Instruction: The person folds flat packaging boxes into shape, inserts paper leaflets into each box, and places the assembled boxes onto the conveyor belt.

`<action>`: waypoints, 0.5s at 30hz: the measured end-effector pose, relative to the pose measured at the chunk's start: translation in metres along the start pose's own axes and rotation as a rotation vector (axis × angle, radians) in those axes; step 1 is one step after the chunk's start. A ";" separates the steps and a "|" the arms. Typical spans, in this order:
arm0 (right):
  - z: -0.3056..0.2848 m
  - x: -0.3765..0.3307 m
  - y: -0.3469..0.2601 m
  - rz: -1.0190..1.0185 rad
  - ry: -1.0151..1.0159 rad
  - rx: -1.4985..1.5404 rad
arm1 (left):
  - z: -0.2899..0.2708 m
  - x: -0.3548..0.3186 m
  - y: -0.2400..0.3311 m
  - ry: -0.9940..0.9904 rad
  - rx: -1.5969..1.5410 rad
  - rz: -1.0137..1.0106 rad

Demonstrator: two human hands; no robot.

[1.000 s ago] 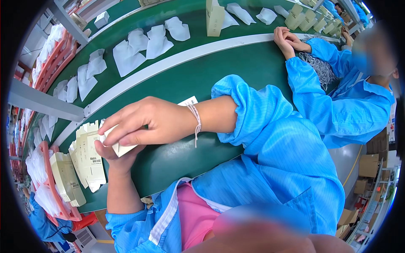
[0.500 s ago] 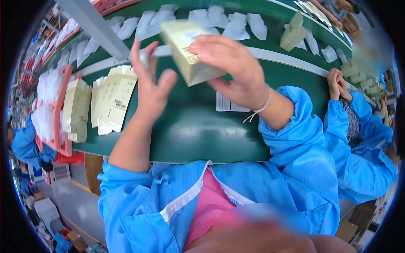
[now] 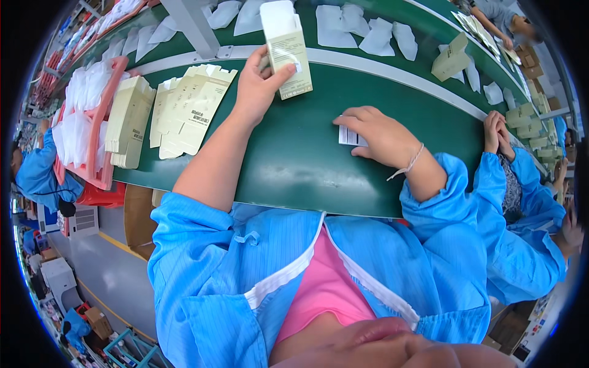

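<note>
In my left hand (image 3: 262, 86) is an upright pale yellow-green carton (image 3: 287, 58), pinched between thumb and fingers. A white flap stands up at its top end, and small dark print covers the face towards me. My right hand (image 3: 386, 140) lies low over the green tabletop with thumb and fingers apart. Beneath its fingers is a small white printed slip (image 3: 350, 136) with dark lines, partly covered; whether it is one sheet or a stack I cannot tell.
Flattened cartons (image 3: 199, 107) and a stack of more cartons (image 3: 130, 122) lie at the left, beside a pink rack (image 3: 105, 122) of white pouches. White pouches (image 3: 377, 38) dot the belt beyond the metal rail (image 3: 392, 72). A co-worker's hands (image 3: 496, 130) rest at the right.
My right hand has let go of the carton and come down to the white slip. My left hand has closed on the carton, which now stands more upright and farther from me.
</note>
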State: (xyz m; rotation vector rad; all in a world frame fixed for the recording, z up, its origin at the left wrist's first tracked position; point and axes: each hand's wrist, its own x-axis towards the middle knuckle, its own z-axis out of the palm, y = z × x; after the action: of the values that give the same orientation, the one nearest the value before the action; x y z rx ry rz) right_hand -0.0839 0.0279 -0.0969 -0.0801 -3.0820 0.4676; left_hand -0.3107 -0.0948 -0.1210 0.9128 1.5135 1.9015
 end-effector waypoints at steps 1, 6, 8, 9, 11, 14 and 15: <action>0.007 -0.007 0.001 0.011 0.040 0.045 | 0.004 -0.002 0.000 0.000 0.016 -0.029; 0.033 -0.017 0.000 0.023 0.215 0.024 | 0.006 0.000 -0.012 -0.049 0.024 -0.014; 0.037 -0.018 0.001 0.015 0.238 0.045 | 0.005 -0.001 -0.012 -0.048 0.024 -0.026; 0.037 -0.018 0.004 0.004 0.258 0.065 | 0.006 -0.001 -0.010 -0.043 0.023 -0.036; 0.031 -0.017 0.005 -0.010 0.283 0.083 | 0.009 -0.005 -0.004 -0.039 0.024 -0.041; 0.018 -0.014 0.002 0.114 0.354 0.046 | 0.018 -0.011 0.007 -0.096 -0.029 -0.081; 0.011 -0.011 0.000 0.107 0.361 0.047 | 0.019 -0.013 0.014 -0.095 -0.022 -0.075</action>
State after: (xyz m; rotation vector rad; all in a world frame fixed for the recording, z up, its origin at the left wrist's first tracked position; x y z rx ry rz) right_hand -0.0732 0.0243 -0.1074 -0.2955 -2.7209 0.4693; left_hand -0.2880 -0.0961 -0.1067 0.9106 1.4480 1.7932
